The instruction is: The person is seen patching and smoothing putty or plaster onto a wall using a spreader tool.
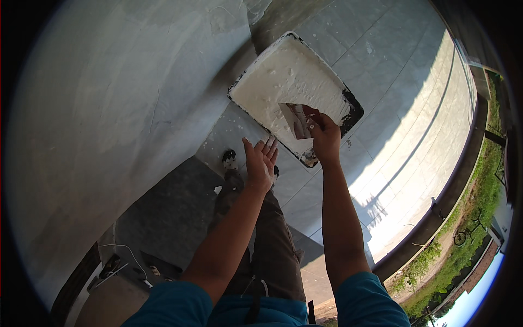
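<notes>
A black-edged rectangular tray [354, 106] holds a thick layer of white paste [286, 68], spread unevenly with lumps and ridges. My right hand [327, 143] grips a putty knife with a wide metal blade [296, 124], which is over the tray's near right part. Reddish brown shows at the knife's upper edge beside my fingers. Whether the blade touches the paste I cannot tell. Just short of the tray's near edge, my left hand [261, 164] is open, palm up, fingers stretched and smeared with white; it holds nothing.
A pale plastered wall [136, 82] rises on the left. Beneath are grey floor tiles [376, 76], sunlit farther right. My feet in spattered footwear [229, 158] stand below the tray. A white cable [131, 252] lies lower left. Grass and a bicycle [463, 235] show outside at right.
</notes>
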Demonstrator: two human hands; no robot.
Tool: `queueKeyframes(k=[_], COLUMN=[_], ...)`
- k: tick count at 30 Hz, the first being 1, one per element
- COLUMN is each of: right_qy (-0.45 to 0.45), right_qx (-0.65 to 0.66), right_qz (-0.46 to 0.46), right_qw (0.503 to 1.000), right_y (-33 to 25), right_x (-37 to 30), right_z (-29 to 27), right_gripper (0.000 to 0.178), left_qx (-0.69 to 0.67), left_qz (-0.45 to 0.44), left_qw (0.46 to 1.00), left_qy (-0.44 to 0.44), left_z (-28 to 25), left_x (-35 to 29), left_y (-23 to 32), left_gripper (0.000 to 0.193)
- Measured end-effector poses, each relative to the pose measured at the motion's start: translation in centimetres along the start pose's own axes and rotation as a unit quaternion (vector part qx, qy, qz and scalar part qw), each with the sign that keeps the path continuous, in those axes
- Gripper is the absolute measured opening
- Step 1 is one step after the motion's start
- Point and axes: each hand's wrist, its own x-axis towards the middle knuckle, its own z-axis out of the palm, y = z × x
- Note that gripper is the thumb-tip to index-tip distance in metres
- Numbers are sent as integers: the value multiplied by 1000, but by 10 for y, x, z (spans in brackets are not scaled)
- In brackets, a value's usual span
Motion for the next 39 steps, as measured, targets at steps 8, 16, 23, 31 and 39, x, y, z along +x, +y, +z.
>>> queueKeyframes(k=[8,16,23,31,39], right_qy=[28,63,92,92,95], right_qx=[-64,-34,-47,-13,41], right_qz=[32,37,21,40,-6], right_qw=[997,997,994,995,995], right_y=[8,12,15,21,29], right_x=[-8,-15,-19,-30,-35], right_z=[-9,-22,-29,-29,-38], right_gripper=[25,23,24,22,22], left_qx=[-1,3,1,10,14], left_qz=[-4,1,4,11,7], left_qw=[1000,1000,1000,1000,1000], left_qy=[-2,2,3,-3,3], left_z=[1,-2,-2,-2,1], left_x=[2,0,-1,-1,-8], left_y=[-1,-3,-3,-3,-7], left_gripper=[97,99,99,99,99])
